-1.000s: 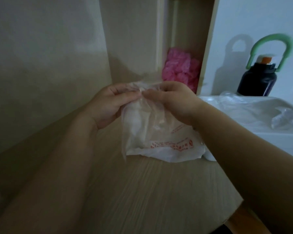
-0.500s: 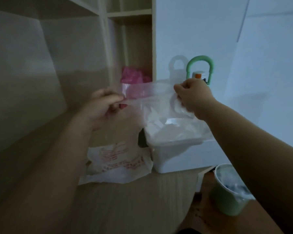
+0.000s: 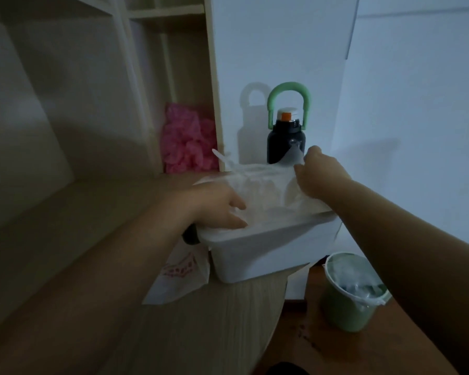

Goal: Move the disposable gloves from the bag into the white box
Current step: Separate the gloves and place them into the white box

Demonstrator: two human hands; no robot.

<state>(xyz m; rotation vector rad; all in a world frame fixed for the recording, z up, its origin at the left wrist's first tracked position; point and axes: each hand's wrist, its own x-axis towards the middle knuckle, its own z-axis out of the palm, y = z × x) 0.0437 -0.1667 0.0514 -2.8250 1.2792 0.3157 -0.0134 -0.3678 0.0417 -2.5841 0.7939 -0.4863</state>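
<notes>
The right grip (image 3: 317, 171) is pinching the disposable gloves (image 3: 257, 190) over the white box (image 3: 255, 255), likely to spread them inside; the left grip (image 3: 217, 207), fingers straight, is pressing them flat beside it.

ok so all you get of me here is two arms, and both are bare the whole way from wrist back to the frame edge. left forearm (image 3: 106, 280) and right forearm (image 3: 406, 239) look smooth and rounded, getting a lot wider toward the camera. left hand (image 3: 217, 209) and right hand (image 3: 318, 173) are bare as well, plain skin on the knuckles and wrists. on the left one a couple of fingers (image 3: 234, 223) show short nails that catch the light. it's dim so finer detail is mush. dark patch (image 3: 282, 368) at the very bottom between my arms, can't tell what it is
</notes>
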